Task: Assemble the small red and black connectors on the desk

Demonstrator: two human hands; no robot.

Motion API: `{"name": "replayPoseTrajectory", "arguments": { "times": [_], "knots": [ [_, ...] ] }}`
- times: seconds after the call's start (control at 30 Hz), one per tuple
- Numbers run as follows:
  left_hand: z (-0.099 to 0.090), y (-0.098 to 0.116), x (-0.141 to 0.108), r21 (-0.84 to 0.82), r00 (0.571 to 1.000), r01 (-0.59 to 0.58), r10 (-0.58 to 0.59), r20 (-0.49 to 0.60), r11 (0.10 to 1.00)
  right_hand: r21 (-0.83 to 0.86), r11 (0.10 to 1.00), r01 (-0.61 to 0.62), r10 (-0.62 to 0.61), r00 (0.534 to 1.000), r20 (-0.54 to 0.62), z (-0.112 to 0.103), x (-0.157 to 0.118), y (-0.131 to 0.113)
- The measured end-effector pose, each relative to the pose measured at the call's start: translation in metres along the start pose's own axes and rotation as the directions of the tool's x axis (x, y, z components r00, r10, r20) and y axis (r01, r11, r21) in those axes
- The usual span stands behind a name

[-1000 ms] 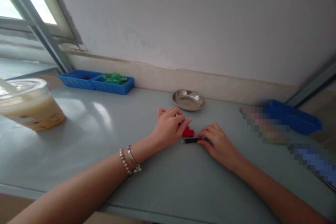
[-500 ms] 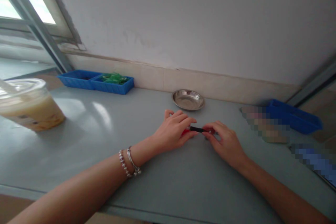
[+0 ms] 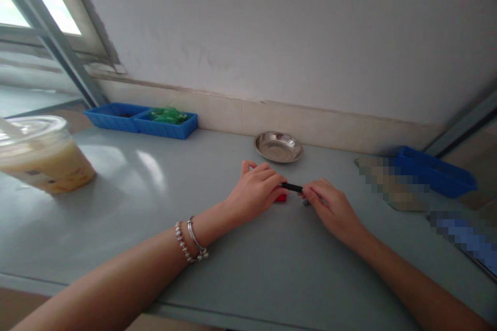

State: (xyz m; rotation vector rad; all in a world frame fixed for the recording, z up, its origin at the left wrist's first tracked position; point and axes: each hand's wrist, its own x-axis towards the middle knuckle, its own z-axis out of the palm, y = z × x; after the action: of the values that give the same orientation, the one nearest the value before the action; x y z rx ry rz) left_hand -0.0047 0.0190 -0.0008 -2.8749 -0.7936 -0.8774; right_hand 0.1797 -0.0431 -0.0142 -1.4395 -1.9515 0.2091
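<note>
A slim black rod [image 3: 292, 187], perhaps a pen-like part, spans the gap between my two hands just above the table. My left hand [image 3: 254, 191] pinches its left end between thumb and fingers. Its right end is gripped by the closed fingers of my right hand [image 3: 328, 204]. Under my left fingertips a small red piece [image 3: 280, 198] shows; most of it is hidden by the hand. A small dark grey piece [image 3: 306, 202] sits just below my right fingers, too small to name. Beyond the hands stands a shallow steel dish [image 3: 278, 148].
At the back left are joined blue trays [image 3: 163, 126], one holding green pieces [image 3: 167, 115]. A lidded drink cup [image 3: 42, 160] stands at the left. To the right lie another blue tray [image 3: 437, 173] and two blurred flat things. A wall closes off the back.
My left fingers have closed onto the black rod, and the red piece now shows below them. My right fingers have wrapped further around the rod's end.
</note>
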Motion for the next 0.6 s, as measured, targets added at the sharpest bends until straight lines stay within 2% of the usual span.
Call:
{"name": "replayPoseTrajectory", "arguments": {
  "times": [0.2, 0.4, 0.6],
  "knots": [
    [-0.0016, 0.0023, 0.0008, 0.013, 1.000, 0.012, -0.013, 0.022, 1.000, -0.069, 0.997, 0.040, -0.042, 0.999, -0.027, -0.0025, -0.0003, 0.0006],
    [-0.0004, 0.0018, 0.0010, 0.019, 0.999, 0.033, -0.033, 0.042, 0.999, -0.082, 0.997, -0.009, 0.003, 0.998, -0.066, -0.0022, -0.0016, 0.0030],
    [0.0004, 0.0014, 0.0006, 0.008, 0.998, 0.025, -0.026, 0.054, 1.000, -0.058, 0.998, -0.023, 0.021, 0.999, -0.033, -0.0047, -0.0006, -0.0008]
  ]
}}
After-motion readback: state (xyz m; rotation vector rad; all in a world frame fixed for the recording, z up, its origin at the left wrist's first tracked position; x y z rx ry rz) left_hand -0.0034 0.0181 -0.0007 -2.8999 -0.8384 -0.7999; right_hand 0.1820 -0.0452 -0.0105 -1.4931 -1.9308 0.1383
